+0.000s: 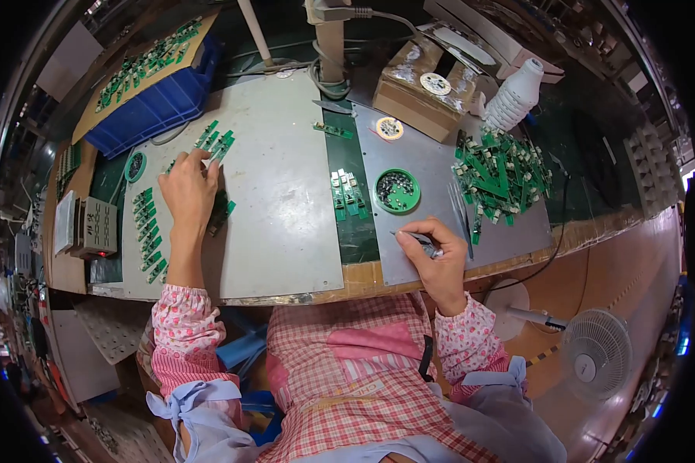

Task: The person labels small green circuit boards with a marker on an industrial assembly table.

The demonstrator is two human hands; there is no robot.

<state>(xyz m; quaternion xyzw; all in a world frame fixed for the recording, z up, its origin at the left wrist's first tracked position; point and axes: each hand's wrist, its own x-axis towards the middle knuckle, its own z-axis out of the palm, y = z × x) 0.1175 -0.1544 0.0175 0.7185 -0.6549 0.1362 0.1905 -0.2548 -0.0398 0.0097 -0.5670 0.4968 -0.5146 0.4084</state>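
My left hand (pixel 185 189) is over the left metal plate (pixel 282 177). Its fingers are bent together at a group of small green circuit boards (pixel 222 144), and the fingertips partly hide what they grip. Just below the hand lies another dark green piece, partly in shadow. My right hand (pixel 440 258) pinches a pair of tweezers (pixel 411 237) above the right metal plate (pixel 398 266). The tweezers' tip points left, below a round green dish (pixel 398 190) of small dark components. Several boards (pixel 348 193) stand in a row left of the dish.
A heap of green boards (pixel 502 174) lies at right, beside a white ribbed part (pixel 515 96) and a cardboard box (pixel 425 85). A column of boards (pixel 148 231) lines the left plate. Behind are a blue crate (pixel 150 112) and a post (pixel 330 54); a small grey device (pixel 96 228) stands left.
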